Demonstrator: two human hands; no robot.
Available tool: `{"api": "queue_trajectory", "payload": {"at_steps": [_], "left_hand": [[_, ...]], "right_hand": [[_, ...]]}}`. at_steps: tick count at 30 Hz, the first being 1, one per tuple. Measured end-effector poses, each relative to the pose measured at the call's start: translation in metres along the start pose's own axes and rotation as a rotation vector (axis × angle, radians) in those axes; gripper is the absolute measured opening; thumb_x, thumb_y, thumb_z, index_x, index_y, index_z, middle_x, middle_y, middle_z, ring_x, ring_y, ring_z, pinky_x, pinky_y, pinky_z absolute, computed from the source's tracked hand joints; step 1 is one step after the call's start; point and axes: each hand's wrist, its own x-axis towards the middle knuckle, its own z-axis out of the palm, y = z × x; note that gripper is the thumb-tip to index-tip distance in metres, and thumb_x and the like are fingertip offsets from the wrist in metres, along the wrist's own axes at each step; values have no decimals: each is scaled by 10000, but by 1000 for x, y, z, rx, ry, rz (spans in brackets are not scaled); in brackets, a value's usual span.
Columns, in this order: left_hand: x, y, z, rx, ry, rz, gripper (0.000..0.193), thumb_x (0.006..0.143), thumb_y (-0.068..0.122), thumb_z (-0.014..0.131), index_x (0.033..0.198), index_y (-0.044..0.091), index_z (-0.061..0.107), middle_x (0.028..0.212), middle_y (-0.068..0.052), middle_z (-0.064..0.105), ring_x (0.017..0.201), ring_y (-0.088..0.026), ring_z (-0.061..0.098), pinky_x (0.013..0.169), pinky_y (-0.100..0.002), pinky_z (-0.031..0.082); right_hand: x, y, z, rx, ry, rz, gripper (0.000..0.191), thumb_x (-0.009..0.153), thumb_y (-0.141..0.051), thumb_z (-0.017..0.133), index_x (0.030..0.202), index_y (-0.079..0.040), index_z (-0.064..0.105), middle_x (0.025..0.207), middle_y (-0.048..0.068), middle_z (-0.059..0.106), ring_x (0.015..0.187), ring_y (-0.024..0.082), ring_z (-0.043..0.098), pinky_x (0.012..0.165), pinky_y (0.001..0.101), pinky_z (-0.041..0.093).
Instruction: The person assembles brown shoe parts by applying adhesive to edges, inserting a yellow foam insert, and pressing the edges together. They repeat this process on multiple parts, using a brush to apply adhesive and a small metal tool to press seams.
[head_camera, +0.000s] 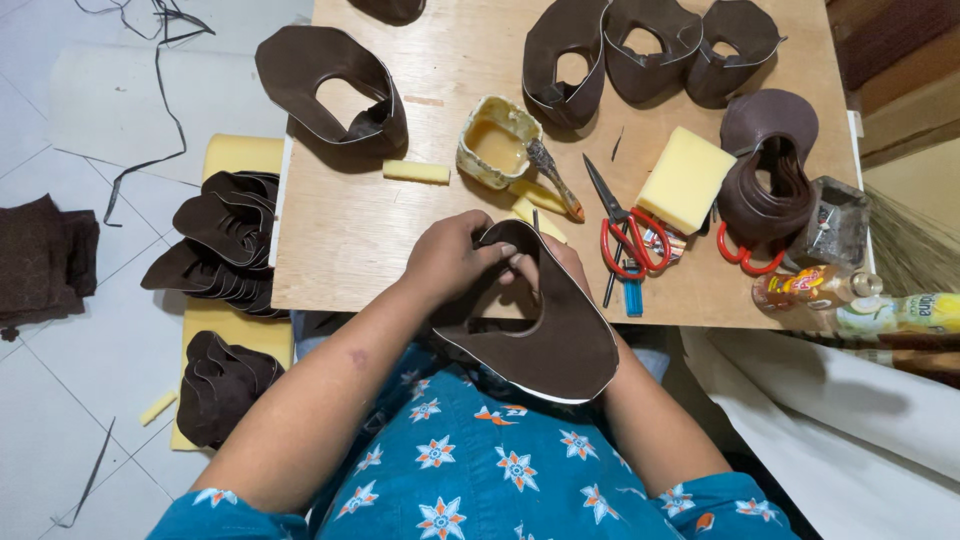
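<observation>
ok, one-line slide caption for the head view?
Both hands, left hand and right hand, grip a dark brown curved leather shoe-upper piece at a plywood table edge.

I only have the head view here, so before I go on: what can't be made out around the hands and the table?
- Right hand: mostly hidden behind the brown leather piece it holds with the left hand; its grip is unseen.
- Dark piece at the top: cut off by the frame edge.
- Yellow-green bottle: cut off at the right edge.
- Small blue item below the red scissors: too small to identify.
</observation>
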Motion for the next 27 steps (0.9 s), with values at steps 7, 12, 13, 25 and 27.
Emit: {"api": "queue_trajectory", "payload": {"at_steps": [7, 12, 13, 25, 27], "left_hand": [[2, -5, 9, 205, 60, 109, 300, 899, 347, 706, 854, 50, 697, 808, -204, 698, 815, -414, 666, 725, -500, 514], [5, -10, 13, 166, 72, 149, 361, 995, 323, 609, 819, 15, 675, 811, -235, 680, 819, -448, 648, 743, -524, 504], [5, -11, 13, 152, 62, 143, 381, 1007, 327, 595, 813, 8, 673, 810, -240, 675, 815, -452, 643, 740, -525, 503], [-4, -8, 6, -135, -121, 24, 257, 834, 167, 632, 1051, 43, 691, 800, -201, 720, 736, -358, 715, 709, -412, 559], [-7, -6, 5, -70, -52, 167, 248, 825, 143, 653, 1042, 32, 697, 869, -206, 723, 824, -367, 711, 758, -414, 555]], "right_hand": [[-20, -23, -5, -40, -59, -23, 288, 943, -145, 581, 1193, -29, 665, 914, 49, 679, 872, 131, 643, 800, 282, 517], [-19, -24, -6, -196, -48, -136, 374, 897, -207, 654, 1238, -53, 647, 984, 86, 665, 930, 189, 639, 839, 322, 512], [-17, -23, -4, -232, -36, -167, 394, 888, -219, 668, 1247, -58, 644, 997, 94, 662, 942, 200, 638, 847, 330, 511], [-32, -26, -6, -935, 140, -844, 674, 779, -367, 844, 1355, -115, 601, 1165, 184, 627, 1080, 339, 629, 942, 426, 499], [-39, -32, -10, -929, 70, -824, 724, 760, -392, 873, 1373, -125, 594, 1193, 199, 621, 1103, 362, 627, 958, 442, 497]]}}
